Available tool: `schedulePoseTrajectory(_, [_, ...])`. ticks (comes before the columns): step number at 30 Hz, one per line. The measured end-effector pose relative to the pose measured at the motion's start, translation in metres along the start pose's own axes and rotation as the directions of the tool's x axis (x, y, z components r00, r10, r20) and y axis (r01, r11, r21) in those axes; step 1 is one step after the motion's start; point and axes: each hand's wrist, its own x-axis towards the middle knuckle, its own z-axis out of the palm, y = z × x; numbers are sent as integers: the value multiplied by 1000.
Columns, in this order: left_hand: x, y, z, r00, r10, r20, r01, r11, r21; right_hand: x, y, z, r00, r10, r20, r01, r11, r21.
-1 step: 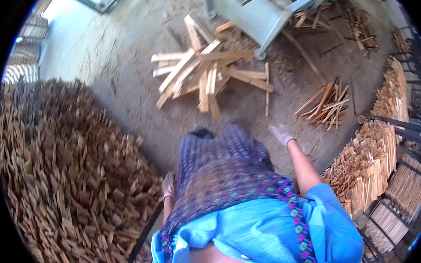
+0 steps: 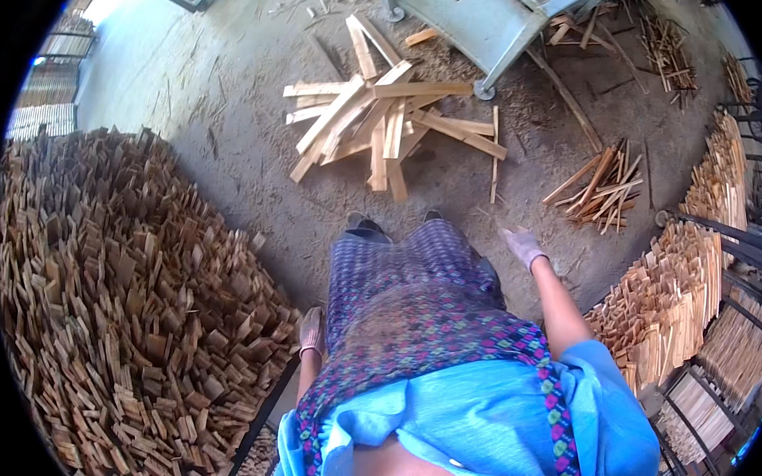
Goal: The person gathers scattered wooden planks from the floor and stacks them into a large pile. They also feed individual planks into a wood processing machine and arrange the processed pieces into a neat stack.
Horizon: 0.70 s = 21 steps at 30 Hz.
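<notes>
On the floor (image 2: 250, 98), a thin wooden strip (image 2: 494, 157) lies nearest the gloved right hand (image 2: 523, 247), which hangs empty and loosely spread; beside the strip, sawn slats (image 2: 378, 146) crisscross in a heap. The gloved left hand (image 2: 312, 331), whose grip I cannot tell, hangs near stacked wood pieces (image 2: 142, 322).

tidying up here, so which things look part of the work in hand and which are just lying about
Likely the work's:
planks
left woodpile, beside the left hand
thin sticks, near the right hand

Probably just lying about:
offcut
pole
</notes>
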Motion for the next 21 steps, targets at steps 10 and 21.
schedulePoseTrajectory(10, [91, 115, -18, 991, -29, 127, 42, 994, -101, -70, 57, 60, 925, 377, 44, -374, 925, -61])
schedulePoseTrajectory(21, [303, 215, -36, 937, 179, 300, -224, 967, 122, 6, -140, 111, 869, 475, 141, -486, 872, 58])
